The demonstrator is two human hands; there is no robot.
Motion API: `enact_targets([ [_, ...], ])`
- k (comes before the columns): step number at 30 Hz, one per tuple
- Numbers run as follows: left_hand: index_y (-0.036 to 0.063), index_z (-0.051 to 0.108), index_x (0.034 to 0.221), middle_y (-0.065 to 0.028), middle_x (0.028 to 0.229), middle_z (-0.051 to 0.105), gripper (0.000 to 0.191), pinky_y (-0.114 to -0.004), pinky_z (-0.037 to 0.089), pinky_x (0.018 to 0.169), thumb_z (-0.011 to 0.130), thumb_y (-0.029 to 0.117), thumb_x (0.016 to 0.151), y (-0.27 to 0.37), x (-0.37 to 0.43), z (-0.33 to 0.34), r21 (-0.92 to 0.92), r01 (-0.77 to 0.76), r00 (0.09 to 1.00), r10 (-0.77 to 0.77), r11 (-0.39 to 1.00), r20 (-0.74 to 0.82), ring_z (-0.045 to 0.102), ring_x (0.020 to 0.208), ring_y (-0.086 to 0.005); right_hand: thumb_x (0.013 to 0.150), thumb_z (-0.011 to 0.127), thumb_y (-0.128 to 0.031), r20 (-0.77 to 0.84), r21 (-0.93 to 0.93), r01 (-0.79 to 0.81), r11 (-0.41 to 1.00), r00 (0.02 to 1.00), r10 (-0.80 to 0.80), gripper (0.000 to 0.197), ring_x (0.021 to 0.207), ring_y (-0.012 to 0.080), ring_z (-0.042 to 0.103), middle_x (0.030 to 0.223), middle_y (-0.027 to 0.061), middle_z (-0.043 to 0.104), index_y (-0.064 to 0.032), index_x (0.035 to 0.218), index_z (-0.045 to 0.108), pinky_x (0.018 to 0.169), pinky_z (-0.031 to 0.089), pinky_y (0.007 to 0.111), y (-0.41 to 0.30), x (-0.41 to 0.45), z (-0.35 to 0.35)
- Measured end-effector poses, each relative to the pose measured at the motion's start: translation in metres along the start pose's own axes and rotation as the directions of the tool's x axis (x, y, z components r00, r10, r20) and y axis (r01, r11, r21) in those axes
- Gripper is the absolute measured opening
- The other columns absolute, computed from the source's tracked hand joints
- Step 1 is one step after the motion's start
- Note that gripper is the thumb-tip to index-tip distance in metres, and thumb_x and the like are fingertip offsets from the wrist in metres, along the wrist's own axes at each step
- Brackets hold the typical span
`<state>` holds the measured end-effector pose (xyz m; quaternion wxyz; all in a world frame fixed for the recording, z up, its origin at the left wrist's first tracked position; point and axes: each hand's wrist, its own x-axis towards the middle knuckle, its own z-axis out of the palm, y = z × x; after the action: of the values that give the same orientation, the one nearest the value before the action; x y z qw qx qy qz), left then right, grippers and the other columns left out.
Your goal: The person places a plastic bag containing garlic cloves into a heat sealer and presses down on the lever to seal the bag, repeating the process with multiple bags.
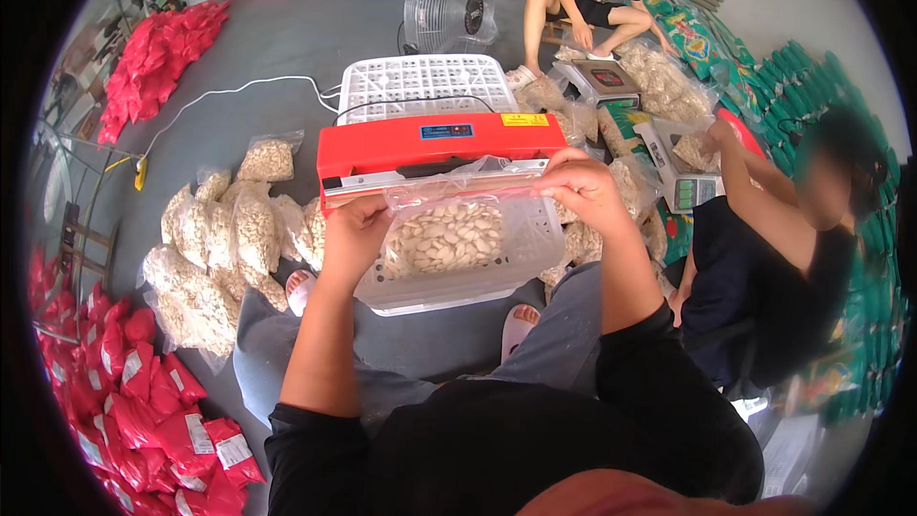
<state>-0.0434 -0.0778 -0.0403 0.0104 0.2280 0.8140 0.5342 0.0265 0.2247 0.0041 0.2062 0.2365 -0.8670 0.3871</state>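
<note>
A clear plastic bag of pale, flat seeds (451, 236) rests on a translucent plastic tray (458, 292) in front of me. My left hand (360, 229) grips the left corner of its top edge. At the right corner, my right hand (579, 190) pinches the same edge between thumb and fingers. The bag's mouth lies along the metal front strip of a red bag-sealing machine (430, 143); the machine's lid looks raised, though how far I cannot tell. Behind it stands an upturned white plastic crate (430, 82).
Filled clear bags (236, 229) are heaped at left, beside red parcels (143, 401). A co-worker (766, 251) at right handles a bag over a scale (673, 172). Another person (594, 0) sits beyond, near a second scale (594, 82). A floor fan (448, 7) and a white cable (236, 86) lie ahead.
</note>
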Motion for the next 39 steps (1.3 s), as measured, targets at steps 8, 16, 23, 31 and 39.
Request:
enact_targets([
  [8,0.0050,0.063,0.084,-0.0090,0.077,0.053,0.017,-0.029,0.042,0.064,0.062,0.001,0.068,0.019,-0.004,-0.002,-0.006,-0.369,0.927,0.368,0.930,0.072,0.053,0.072,-0.0207,0.067,0.064,-0.010,0.182,-0.114,-0.003,0.993,0.983,0.024,0.023,0.086,0.0190,0.047,0.085,0.0054,0.058,-0.0065,0.090,0.063,0.078,0.037,0.032,-0.023,0.001,0.011],
  [16,0.0004,0.063,0.077,-0.0101,0.068,0.056,0.009,-0.027,0.042,0.054,0.064,0.003,0.068,0.032,-0.004,-0.030,0.143,-0.199,0.980,0.198,0.970,0.020,0.053,0.059,-0.0173,0.058,0.070,-0.027,0.218,-0.312,0.081,0.947,0.976,-0.011,0.034,0.116,0.0308,0.031,0.123,0.0088,0.043,-0.0069,0.083,0.062,0.095,0.024,0.041,-0.015,0.004,0.013],
  [23,-0.0011,0.063,0.083,-0.0059,0.069,0.056,0.012,-0.025,0.040,0.055,0.061,0.005,0.073,0.023,0.001,-0.032,0.053,0.061,0.998,-0.062,0.997,0.009,0.049,0.058,-0.0113,0.059,0.069,-0.019,0.195,-0.264,0.081,0.961,0.980,-0.030,0.020,0.116,0.0314,0.032,0.119,0.0086,0.047,-0.0068,0.073,0.061,0.095,0.025,0.041,-0.010,0.001,0.010],
  [31,-0.0006,0.063,0.083,-0.0060,0.073,0.057,0.013,-0.026,0.042,0.060,0.063,0.005,0.071,0.026,-0.005,-0.041,0.016,0.052,0.995,-0.050,0.999,-0.091,0.054,0.065,-0.0142,0.071,0.061,-0.008,0.048,-0.373,0.031,0.928,0.999,-0.014,0.008,0.078,0.0244,0.056,0.087,0.0095,0.060,-0.0017,0.072,0.056,0.067,0.044,0.030,-0.009,-0.005,0.004],
  [39,0.0085,0.062,0.084,-0.0087,0.089,0.051,0.027,-0.032,0.041,0.073,0.070,0.005,0.059,0.020,-0.006,-0.050,0.142,-0.402,0.880,0.339,0.905,0.333,0.051,0.085,-0.0250,0.068,0.065,-0.007,-0.029,-0.187,-0.044,0.981,0.999,0.039,0.013,0.063,0.0213,0.057,0.069,0.0083,0.059,-0.0025,0.079,0.059,0.056,0.044,0.028,-0.008,-0.009,0.020],
])
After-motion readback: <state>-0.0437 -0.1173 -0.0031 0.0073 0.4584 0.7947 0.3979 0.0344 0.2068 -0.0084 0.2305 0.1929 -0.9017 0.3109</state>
